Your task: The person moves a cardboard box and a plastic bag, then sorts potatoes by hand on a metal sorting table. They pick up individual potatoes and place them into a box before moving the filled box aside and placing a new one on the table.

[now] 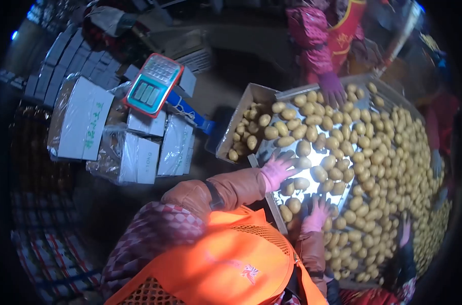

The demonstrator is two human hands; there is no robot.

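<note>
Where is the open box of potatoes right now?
In the head view, the open box sits at the left edge of the metal table, beyond the left hand and right of the red-rimmed scale display.

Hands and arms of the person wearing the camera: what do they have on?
The left hand and right hand wear pink gloves; the left glove looks darker toward the fingers. Shiny brown sleeves cover the forearms. A dark band circles the left sleeve, and checked cloth shows higher up.
</note>
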